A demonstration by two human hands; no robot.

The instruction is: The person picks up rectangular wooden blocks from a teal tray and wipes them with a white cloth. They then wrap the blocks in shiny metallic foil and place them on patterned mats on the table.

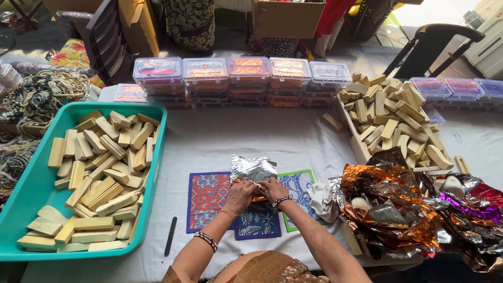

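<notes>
The person's left hand [239,195] and right hand [273,187] meet over the patterned mats [209,202], fingers clamped on a small block half covered by a silver foil sheet [253,169]; both hands pinch it from either side, probably to keep the foil tight while folding. Left of the mats lies a dark file [171,236], and further left a teal tray [26,199] of pale wooden blocks [99,178]. Right of the mats, crumpled coloured foil [398,204]. Beyond the mats stand stacked clear boxes [246,78].
</notes>
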